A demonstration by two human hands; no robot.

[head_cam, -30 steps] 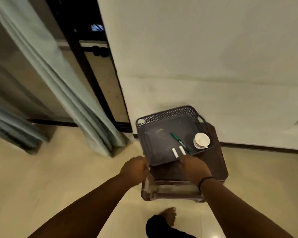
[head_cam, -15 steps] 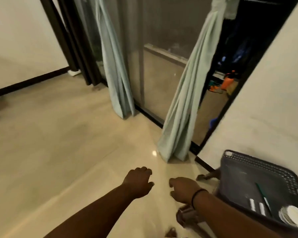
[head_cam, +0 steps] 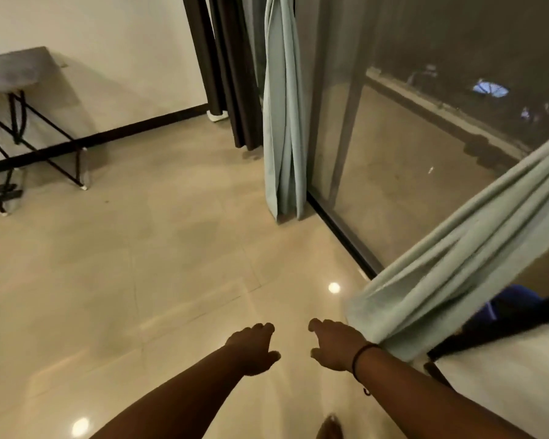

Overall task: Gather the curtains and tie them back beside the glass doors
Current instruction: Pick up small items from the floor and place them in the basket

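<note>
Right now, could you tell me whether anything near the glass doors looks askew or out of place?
Yes. The near light green curtain slants diagonally across the glass door, its hem bunched on the floor, while the far light green curtain hangs straight. Both hands are empty.

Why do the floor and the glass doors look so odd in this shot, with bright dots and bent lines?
Head view: the bright dots on the floor are lamp glare on glossy tile; the wide lens bows the glass doors and slants the right curtain; the glass shows dim, hazy night; the scene is slightly soft, and both hands are dim.
</note>
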